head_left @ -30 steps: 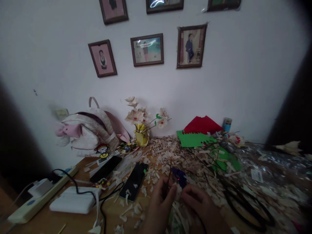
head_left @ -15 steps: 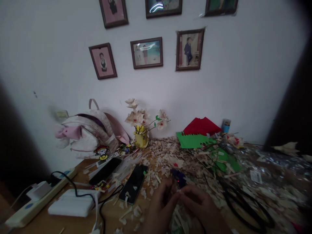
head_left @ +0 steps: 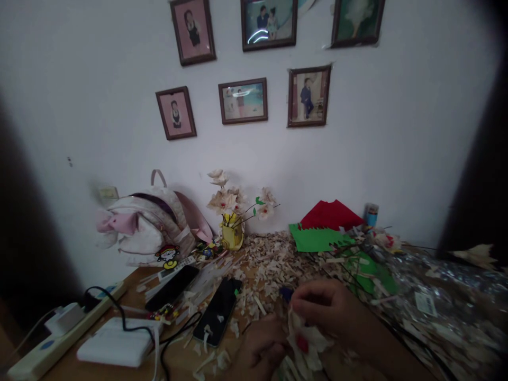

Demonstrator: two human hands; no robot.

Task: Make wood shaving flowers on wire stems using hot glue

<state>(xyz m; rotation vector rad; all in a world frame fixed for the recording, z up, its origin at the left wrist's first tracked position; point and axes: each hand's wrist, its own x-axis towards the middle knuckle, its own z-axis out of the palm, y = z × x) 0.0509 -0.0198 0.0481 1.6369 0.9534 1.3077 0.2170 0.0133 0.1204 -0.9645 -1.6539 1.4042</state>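
A cream flower (head_left: 313, 341) with a red centre, its petals looking like paper or dry husk, is between my hands at the lower middle. My right hand (head_left: 327, 304) pinches one of its upper petals between thumb and fingertips. Lower and to the left, my left hand (head_left: 260, 344) is closed at the back of the flower. A thin dark stem end pokes out left of that hand; the grip itself is mostly hidden. Just behind my hands lies a dark blue object (head_left: 286, 293), largely covered. Cream petal scraps (head_left: 273, 264) surround both hands.
Two phones (head_left: 218, 309), a white box-like device (head_left: 119, 341), cables and a power strip (head_left: 67, 333) lie left. A backpack (head_left: 151, 225) and a yellow flower holder (head_left: 232, 235) stand by the wall. Green paper (head_left: 317, 238), red paper (head_left: 331, 214) and clear plastic wrap (head_left: 448, 280) lie right.
My hands were close together over small pieces; now the red-centred flower shows between them. My right hand has risen to its petal, and my left has lowered. The view has tilted up slightly.
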